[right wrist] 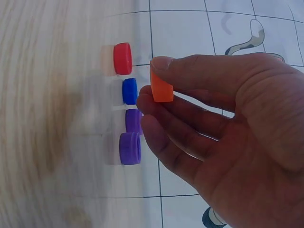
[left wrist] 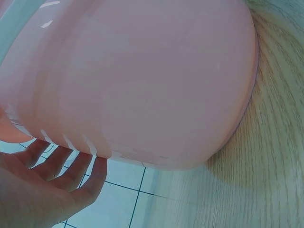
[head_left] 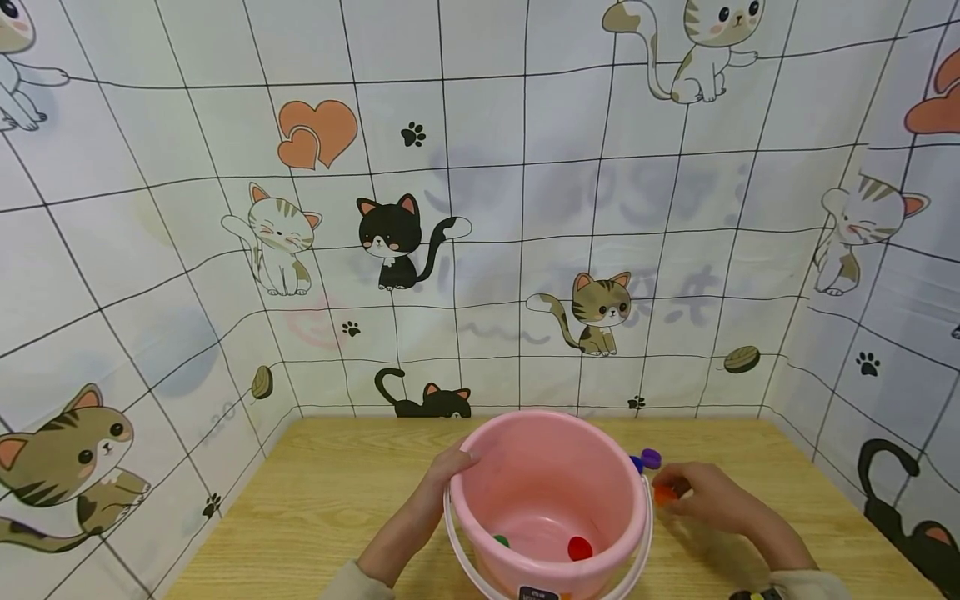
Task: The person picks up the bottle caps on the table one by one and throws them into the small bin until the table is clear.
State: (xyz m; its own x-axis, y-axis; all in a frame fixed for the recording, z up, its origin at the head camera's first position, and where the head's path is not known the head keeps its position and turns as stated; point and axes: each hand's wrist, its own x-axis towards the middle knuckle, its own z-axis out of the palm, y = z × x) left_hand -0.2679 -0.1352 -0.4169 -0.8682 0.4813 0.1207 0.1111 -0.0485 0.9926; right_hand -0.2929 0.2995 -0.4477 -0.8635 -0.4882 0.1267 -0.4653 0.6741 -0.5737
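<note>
A pink bucket (head_left: 547, 475), gripped by my left hand (head_left: 441, 482), stands left of my right hand (head_left: 707, 495), which pinches an orange cap (right wrist: 163, 90). Beyond its fingertips: purple caps (right wrist: 129, 148), a red cap (right wrist: 122, 58), a blue cap (right wrist: 129, 91). Seemingly picking up; lifting needs a firm pinch.

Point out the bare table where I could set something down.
Bare wooden table shows between the left hand and the left wall, and between the right hand and the right wall. It's crowded right of the pink bucket: the right hand pinches an orange cap near a red cap, a blue cap and two purple caps.
</note>
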